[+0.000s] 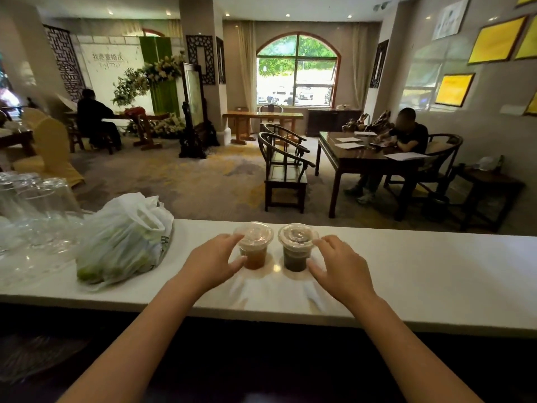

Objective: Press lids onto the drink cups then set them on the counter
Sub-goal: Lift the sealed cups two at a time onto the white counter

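- Two lidded cups stand side by side on the counter — orange cup, dark cup.
- Left hand fingers spread, seem to touch the orange cup.
- Right hand fingers loose beside the dark cup.

Two bare forearms, no sleeves in view. Left hand and right hand bare: no gloves, no rings, no watch or bracelet at wrists. Fingers slim, nails short, unpainted.
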{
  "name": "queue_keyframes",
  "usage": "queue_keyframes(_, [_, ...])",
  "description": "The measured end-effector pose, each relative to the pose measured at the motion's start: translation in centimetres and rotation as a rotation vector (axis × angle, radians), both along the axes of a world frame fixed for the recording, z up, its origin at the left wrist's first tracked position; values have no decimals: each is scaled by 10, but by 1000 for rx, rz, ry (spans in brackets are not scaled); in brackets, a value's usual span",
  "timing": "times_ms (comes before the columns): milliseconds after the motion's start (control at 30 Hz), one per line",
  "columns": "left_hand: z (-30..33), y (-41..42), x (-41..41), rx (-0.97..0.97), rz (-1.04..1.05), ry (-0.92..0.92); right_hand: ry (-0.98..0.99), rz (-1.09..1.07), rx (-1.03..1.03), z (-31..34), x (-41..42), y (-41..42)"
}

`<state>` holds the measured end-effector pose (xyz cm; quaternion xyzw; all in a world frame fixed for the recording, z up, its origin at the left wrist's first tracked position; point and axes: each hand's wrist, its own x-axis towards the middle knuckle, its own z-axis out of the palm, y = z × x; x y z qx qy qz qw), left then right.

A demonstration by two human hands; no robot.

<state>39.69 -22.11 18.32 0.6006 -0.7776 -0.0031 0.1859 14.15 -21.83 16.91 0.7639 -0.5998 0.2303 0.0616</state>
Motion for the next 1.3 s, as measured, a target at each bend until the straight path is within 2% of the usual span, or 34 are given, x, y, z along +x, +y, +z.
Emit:
queue_keyframes(100, [3,38,-24,-125,-28,-124,100,11,-70,2,-3,38])
queue_keyframes(233, [-24,81,-66,-230,-139,-150,147,-63,-75,-21,-11,89])
queue_keyframes(500, [-119,139,-119,-90,-288,-137,164,-260,44,-94,-55,181])
queue_keyframes(800, [-151,189,-197,-37,-279,-73,146,-238,124,-131,-142,219])
queue_keyframes(900, [-167,208,-239,57,-222,-101,140,-195,180,-148,-185,227])
queue_keyframes(1033, [-182,227,-288,313,-148,-192,175,-129,259,-169,-237,230])
queue_keyframes(1133, [-195,234,-311,363,-138,-200,206,-52,338,-185,-264,229])
queue_keyframes(1233, [-204,237,-322,504,-136,-216,258,-21,441,-198,-280,227])
queue_keyframes(1300, [-203,235,-328,512,-145,-219,202,20,458,-200,-285,224])
